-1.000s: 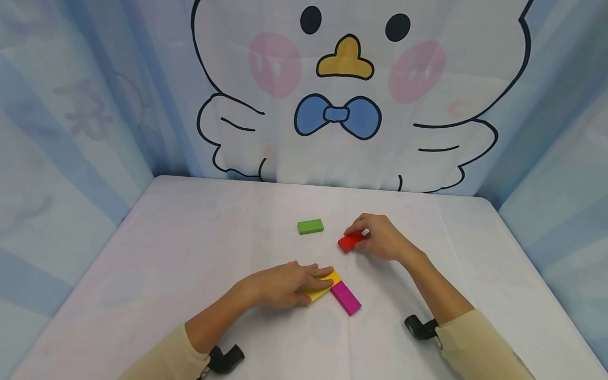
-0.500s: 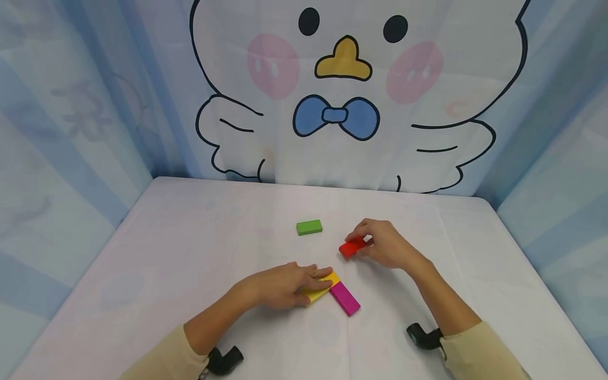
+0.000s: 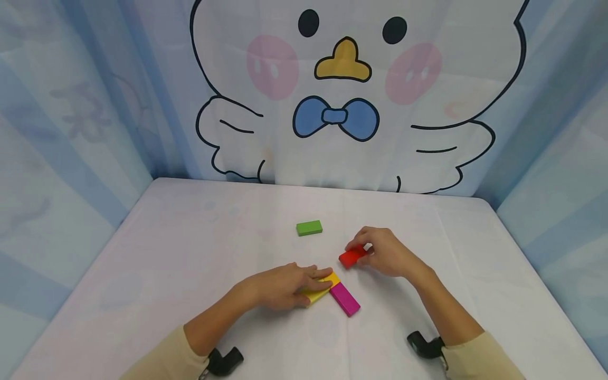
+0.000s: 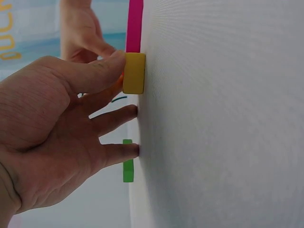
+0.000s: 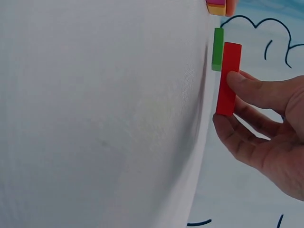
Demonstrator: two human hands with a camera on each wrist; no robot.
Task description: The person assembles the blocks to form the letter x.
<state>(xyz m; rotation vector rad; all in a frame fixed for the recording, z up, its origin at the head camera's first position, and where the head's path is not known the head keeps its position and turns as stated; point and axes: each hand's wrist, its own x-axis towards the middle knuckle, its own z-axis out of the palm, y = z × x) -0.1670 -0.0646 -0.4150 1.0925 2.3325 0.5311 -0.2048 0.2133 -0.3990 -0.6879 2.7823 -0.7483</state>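
My left hand lies over a yellow block on the white tabletop, thumb on its near side and index finger across it; the hand hides part of it. In the left wrist view, the thumb touches the yellow block, and the other fingers are spread with tips at the surface. A magenta block meets the yellow one's right end at an angle. My right hand pinches a red block between thumb and fingers. The right wrist view shows that red block slightly off the tabletop.
A green block lies by itself farther back on the white table. Behind the table hangs a curtain with a cartoon face, and patterned curtains flank both sides. Black wrist cameras jut from both sleeves.
My right hand has brought the red block toward me, closer to the yellow and magenta blocks. The left hand stays in place on the yellow block.
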